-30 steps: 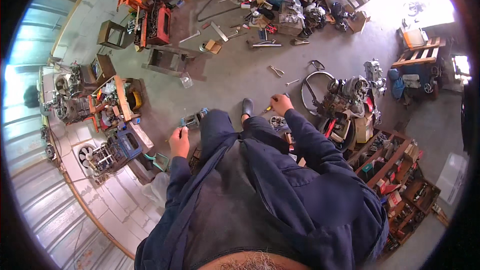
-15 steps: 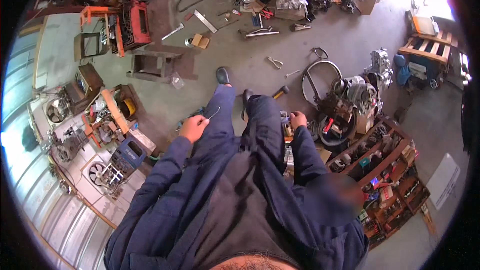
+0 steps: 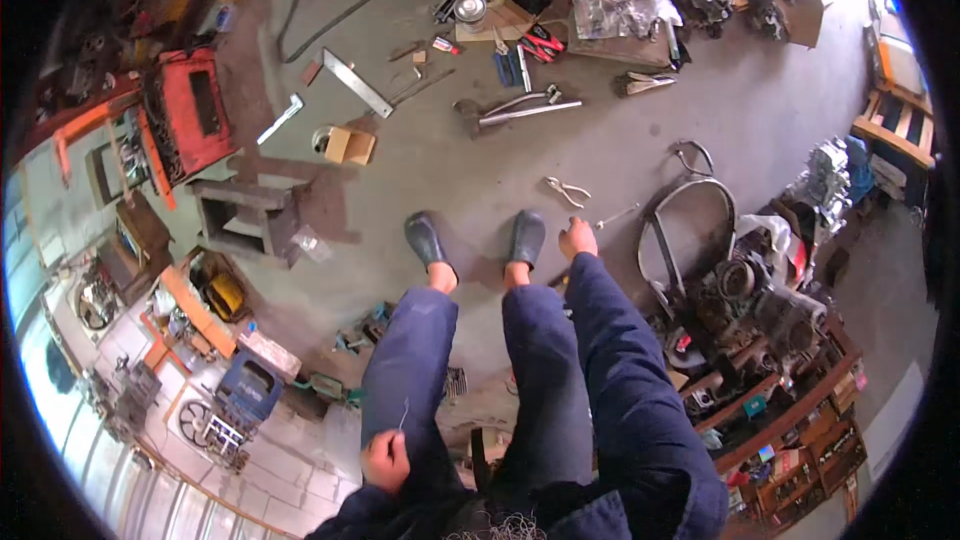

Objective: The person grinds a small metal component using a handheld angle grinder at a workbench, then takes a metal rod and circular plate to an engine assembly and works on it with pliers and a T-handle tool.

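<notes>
My left hand (image 3: 385,460) is closed in a pinch on a short, thin bent wire (image 3: 404,414), held above my left thigh. My right arm stretches forward, and my right hand (image 3: 577,239) is over the floor just beyond my right shoe, fingers apart and apparently holding nothing. Pliers with pale handles (image 3: 567,191) lie on the floor a little beyond its fingertips. A slim metal wrench (image 3: 618,216) lies beside the hand, to its right. What is under my right hand and forearm is hidden.
A large metal ring (image 3: 688,230) and engine parts (image 3: 740,280) stand at the right, above a wooden tray (image 3: 735,445) of parts. A metal frame stand (image 3: 240,218) is at the left. Farther off lie a steel square (image 3: 357,83), a small cardboard box (image 3: 350,145) and red-handled pliers (image 3: 541,43).
I have bent forward, so the floor looks closer. My right hand has reached forward from beside my right knee toward the pliers. My left hand keeps the wire and now appears lower in view.
</notes>
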`<action>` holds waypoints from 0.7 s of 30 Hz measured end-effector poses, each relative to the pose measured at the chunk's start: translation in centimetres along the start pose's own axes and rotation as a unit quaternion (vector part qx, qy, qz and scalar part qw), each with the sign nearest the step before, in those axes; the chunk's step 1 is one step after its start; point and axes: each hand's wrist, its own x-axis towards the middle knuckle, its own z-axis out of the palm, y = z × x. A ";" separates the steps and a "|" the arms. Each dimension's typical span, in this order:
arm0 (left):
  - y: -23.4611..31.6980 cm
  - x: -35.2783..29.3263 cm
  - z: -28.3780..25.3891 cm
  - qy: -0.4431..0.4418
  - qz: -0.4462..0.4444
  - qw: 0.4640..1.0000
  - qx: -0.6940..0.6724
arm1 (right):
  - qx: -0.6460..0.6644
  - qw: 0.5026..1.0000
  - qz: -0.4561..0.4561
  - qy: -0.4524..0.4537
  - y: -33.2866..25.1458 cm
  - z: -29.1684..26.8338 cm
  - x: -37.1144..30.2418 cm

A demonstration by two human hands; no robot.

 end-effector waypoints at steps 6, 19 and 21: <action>-5.3 -1.7 1.5 0.111 0.044 0.982 0.146 | -0.110 0.982 -0.056 0.140 1.3 5.2 11.1; -4.1 0.6 1.1 0.146 0.118 0.977 0.097 | 0.063 0.989 0.080 -0.108 -0.6 7.6 6.6; -1.4 1.0 0.2 0.035 -0.050 0.998 0.020 | 0.054 0.981 0.012 -0.186 -1.7 6.7 1.6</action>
